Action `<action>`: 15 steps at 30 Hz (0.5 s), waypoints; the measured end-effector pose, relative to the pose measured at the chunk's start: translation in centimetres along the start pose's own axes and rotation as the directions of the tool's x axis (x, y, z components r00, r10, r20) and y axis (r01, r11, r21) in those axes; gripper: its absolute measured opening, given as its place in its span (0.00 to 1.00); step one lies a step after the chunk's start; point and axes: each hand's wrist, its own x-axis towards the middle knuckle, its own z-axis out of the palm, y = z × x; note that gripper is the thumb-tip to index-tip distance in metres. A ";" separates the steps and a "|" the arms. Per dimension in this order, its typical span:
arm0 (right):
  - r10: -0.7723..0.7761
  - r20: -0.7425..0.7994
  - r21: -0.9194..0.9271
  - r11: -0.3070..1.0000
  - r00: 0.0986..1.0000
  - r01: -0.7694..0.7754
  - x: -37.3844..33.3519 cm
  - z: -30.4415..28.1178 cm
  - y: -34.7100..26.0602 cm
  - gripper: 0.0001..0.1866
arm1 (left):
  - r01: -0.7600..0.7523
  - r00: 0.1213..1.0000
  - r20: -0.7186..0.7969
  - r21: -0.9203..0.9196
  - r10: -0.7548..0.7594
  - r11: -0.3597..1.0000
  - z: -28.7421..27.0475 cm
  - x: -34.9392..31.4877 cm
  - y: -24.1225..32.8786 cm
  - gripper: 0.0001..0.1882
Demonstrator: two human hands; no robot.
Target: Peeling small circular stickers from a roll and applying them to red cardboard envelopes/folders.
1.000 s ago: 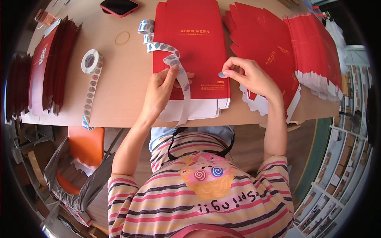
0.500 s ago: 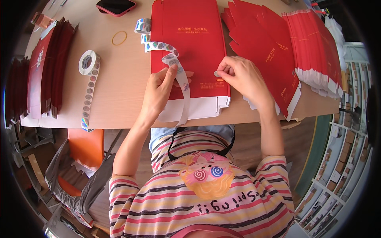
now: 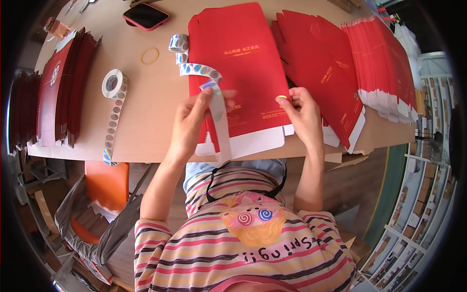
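A flat red carton (image 3: 248, 73) with gold print and white flaps lies slightly turned on the stack in front of me. My left hand (image 3: 189, 119) pinches a strip of round shiny stickers (image 3: 220, 114) over the carton's left part; the strip's pale tail hangs past the near edge. At the carton's right edge, my right hand (image 3: 305, 117) is closed, thumb on the front and fingers by the edge. A small round sticker (image 3: 282, 97) glints at the thumb tip; whether it touches the carton I cannot tell.
Left of the stack are a sticker roll (image 3: 113, 83), a yellow rubber band (image 3: 150, 56) and a phone (image 3: 147, 17). Piles of red cartons stand at the far left (image 3: 53, 97) and right (image 3: 377, 63); more fan out beside the stack (image 3: 321, 68). An orange chair (image 3: 108, 185) is below the table.
My right hand has come down and closed at the carton's edge, and the top carton has turned a little. The sticker strip stays in my left hand.
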 end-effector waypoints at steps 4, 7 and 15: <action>-0.009 -0.061 0.065 0.998 0.998 0.013 0.6 -7.1 -1.0 0.17 | -0.052 0.998 -0.018 0.022 0.052 0.998 -0.9 0.6 0.7 0.25; 0.031 -0.174 -0.126 0.991 0.984 -0.054 2.3 -13.7 1.3 0.16 | -0.075 0.997 0.017 0.063 0.074 0.995 -1.0 0.8 0.3 0.22; -0.651 0.010 -0.142 0.750 0.759 0.646 0.4 0.6 -7.1 0.09 | -0.003 0.999 0.037 0.062 0.001 0.998 1.0 0.1 0.4 0.22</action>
